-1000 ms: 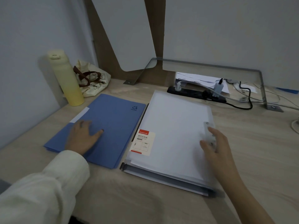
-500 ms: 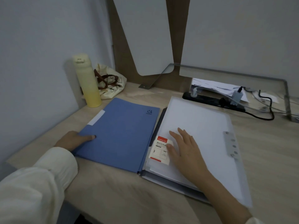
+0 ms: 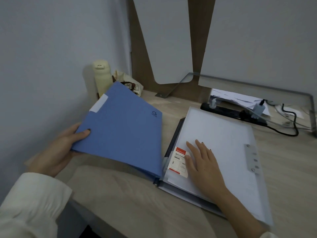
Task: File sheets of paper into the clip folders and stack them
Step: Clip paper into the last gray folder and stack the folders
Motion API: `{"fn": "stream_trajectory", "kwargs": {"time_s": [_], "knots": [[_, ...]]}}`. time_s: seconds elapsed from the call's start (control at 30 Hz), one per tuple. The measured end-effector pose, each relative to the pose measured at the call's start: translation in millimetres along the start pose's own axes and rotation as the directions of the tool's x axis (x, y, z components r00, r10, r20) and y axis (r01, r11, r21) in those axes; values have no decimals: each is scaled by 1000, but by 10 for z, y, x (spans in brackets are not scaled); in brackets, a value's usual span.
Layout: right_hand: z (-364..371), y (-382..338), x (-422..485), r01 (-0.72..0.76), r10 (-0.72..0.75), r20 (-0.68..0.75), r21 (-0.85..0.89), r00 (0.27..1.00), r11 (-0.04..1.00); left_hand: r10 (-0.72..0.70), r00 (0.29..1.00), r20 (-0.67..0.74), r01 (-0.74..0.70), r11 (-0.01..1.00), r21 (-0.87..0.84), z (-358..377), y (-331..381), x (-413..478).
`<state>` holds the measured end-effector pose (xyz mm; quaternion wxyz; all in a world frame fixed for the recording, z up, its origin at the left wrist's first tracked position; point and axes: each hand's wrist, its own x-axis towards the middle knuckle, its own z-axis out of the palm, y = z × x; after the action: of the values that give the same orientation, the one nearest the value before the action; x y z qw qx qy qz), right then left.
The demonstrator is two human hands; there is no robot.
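Two folders sit on our desk (image 3: 120, 194) right now, a blue folder (image 3: 123, 134) on the left and a clear folder (image 3: 257, 194) on the right, pretty much edge to edge. The blue one is shut and tilted: its left edge is up off the desk while its right edge stays low, just beside the clear folder's dark spine. Our left hand (image 3: 56, 152) grips that raised edge, thumb on top of the cover and the other fingers curled underneath where we can't really see them. The clear folder lies flat with white sheets (image 3: 219, 134) showing through its cover. Our right hand (image 3: 204, 162) rests palm down on it, fingers straight and slightly spread, thumb lying on the red and white label (image 3: 178, 160) near the spine. A metal clip (image 3: 252, 158) sits along the folder's right side, apart from the hand. Back in the corner are a yellow bottle (image 3: 102, 78) and a cloth bag (image 3: 135, 86), partly hidden by the blue folder. A black power strip (image 3: 231, 113) with plugs in it and some loose papers (image 3: 240, 100) lie behind the clear folder.
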<state>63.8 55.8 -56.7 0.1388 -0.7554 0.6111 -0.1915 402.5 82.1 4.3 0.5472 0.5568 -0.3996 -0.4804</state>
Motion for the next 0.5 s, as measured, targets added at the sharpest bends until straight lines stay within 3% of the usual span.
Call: {"fn": "stream_trajectory", "kwargs": {"time_s": [0.2,0.27,0.3,0.33,0.4,0.47,0.5], "knots": [[-39,-12,20,-24,22,46,32,999,999,203,979,-37,-205,973,-107,110,381,-294],[-133,-46,65,-63,54,71,131,996,989,239,971,-34,-241,964,-111,240,431,-370],[-226,-81,68,-124,104,86,272,991,954,251,967,-39,-253,962,-105,318,424,-384],[-346,-122,57,-200,161,124,466,979,862,257,965,-41,-260,959,-111,421,409,-396],[-601,-136,4,-285,166,232,802,958,524,244,970,-12,-243,956,-163,643,348,-389],[-824,-94,-98,-279,140,249,919,958,278,239,970,49,-227,957,-178,895,268,-352],[-901,-51,-150,-252,156,216,929,964,270,241,967,82,-226,960,-165,1039,229,-335]]}}
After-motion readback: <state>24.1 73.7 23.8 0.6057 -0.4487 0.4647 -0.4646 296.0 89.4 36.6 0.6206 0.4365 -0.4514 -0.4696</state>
